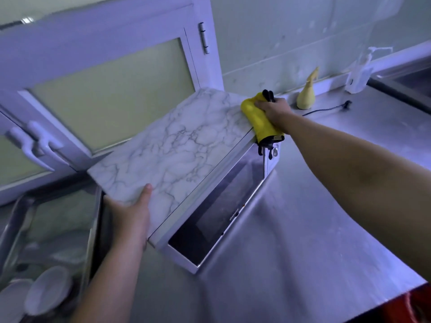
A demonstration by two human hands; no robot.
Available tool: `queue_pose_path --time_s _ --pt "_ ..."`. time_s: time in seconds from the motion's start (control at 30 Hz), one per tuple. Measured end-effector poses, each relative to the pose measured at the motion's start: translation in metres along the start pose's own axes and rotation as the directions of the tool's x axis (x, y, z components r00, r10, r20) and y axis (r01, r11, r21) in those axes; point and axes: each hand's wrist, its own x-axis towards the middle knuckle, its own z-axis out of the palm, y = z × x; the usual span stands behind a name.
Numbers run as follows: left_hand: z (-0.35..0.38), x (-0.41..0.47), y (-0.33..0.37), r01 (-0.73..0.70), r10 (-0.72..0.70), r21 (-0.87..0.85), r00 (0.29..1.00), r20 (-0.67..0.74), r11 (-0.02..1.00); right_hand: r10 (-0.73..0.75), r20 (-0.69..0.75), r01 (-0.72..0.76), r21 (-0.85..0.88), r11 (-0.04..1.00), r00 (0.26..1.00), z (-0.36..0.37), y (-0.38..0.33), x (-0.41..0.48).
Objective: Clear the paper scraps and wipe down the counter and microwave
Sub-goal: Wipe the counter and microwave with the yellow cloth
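A white microwave (224,206) with a dark glass door stands on the steel counter (303,229). Its top carries a marble-patterned sheet (177,145). My left hand (133,213) grips the near left corner of that top, thumb lying on the marble. My right hand (272,110) presses a yellow cloth with black trim (256,117) onto the far right corner of the top; the cloth hangs over the edge. No paper scraps are visible.
A pale yellow crumpled cloth or bag (306,94) and a black cable (326,109) lie behind the microwave by the wall. A clear soap dispenser (360,73) stands near a sink (410,82). Left of the counter, a steel basin (46,252) holds white dishes. Cabinet doors (105,89) rise behind.
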Motion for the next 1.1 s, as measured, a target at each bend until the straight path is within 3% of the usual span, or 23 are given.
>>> queue_pose_path --time_s 0.17,0.53,0.67,0.9,1.0,1.1 --pt "-0.013 0.005 0.004 -0.007 0.012 -0.062 0.996 0.086 0.998 0.000 -0.071 0.003 0.037 0.999 0.998 -0.005 0.007 -0.028" --pt "-0.053 0.034 0.006 0.031 -0.029 0.000 0.937 0.349 1.000 0.044 -0.358 -0.017 0.078 0.997 0.933 -0.015 0.056 -0.129" --pt "-0.053 0.010 0.008 0.036 -0.022 -0.040 0.950 0.313 0.999 0.013 -0.320 0.033 0.138 0.990 0.947 -0.019 0.058 -0.118" --pt "-0.031 -0.083 0.001 0.004 0.000 -0.079 0.998 0.057 0.997 -0.050 -0.149 0.074 0.155 0.985 0.987 -0.053 0.054 -0.071" --pt "-0.016 -0.120 0.007 -0.062 0.064 0.041 0.997 -0.047 0.997 -0.029 -0.243 0.063 0.132 0.989 0.970 -0.058 0.054 -0.063" --pt "-0.008 -0.150 0.021 -0.284 0.302 0.413 0.953 0.022 0.865 -0.021 -0.358 0.125 0.269 0.955 0.933 -0.060 0.071 -0.084"
